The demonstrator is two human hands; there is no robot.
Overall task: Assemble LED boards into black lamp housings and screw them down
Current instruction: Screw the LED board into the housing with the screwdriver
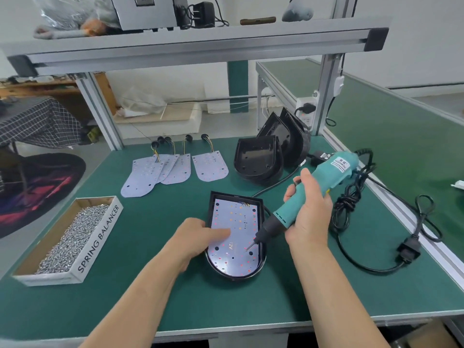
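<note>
2 hands [198, 237] [308, 212]; 1 pwr driver [326, 177]; 1 box [99, 238]

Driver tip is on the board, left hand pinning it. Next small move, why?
Probably stand the screwdriver more upright, then drive: its bit meets the LED board at a slant near the lower right edge, the left hand presses the board flat in the black housing, and the right hand grips the tool.
</note>
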